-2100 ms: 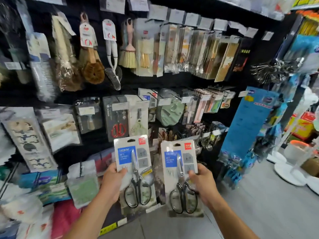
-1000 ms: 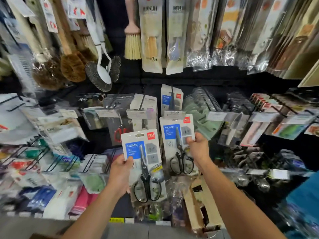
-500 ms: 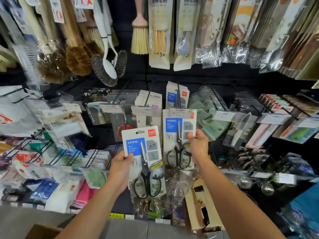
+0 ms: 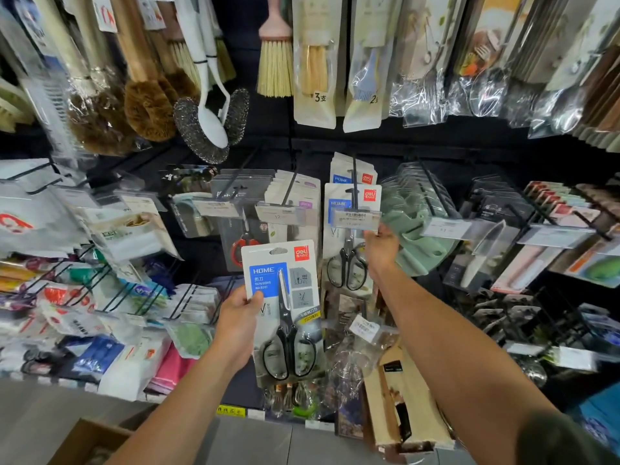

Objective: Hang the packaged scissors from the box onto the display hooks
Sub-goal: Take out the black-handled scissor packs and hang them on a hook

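Head cam: R hand (image 4: 380,250) pinches scissors pack (image 4: 347,260) now on hook (image 4: 354,193); L hand (image 4: 236,327) fingers grip 2nd pack (image 4: 285,297), unhung

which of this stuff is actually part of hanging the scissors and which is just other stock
Job: left hand holding first scissors pack; right hand gripping second scissors pack at the display hook; cardboard box.
Just stock: brown brushes; steel scourer; green mats; red-handled scissors.

Single head view, close, facing down at display hooks (image 4: 354,182).
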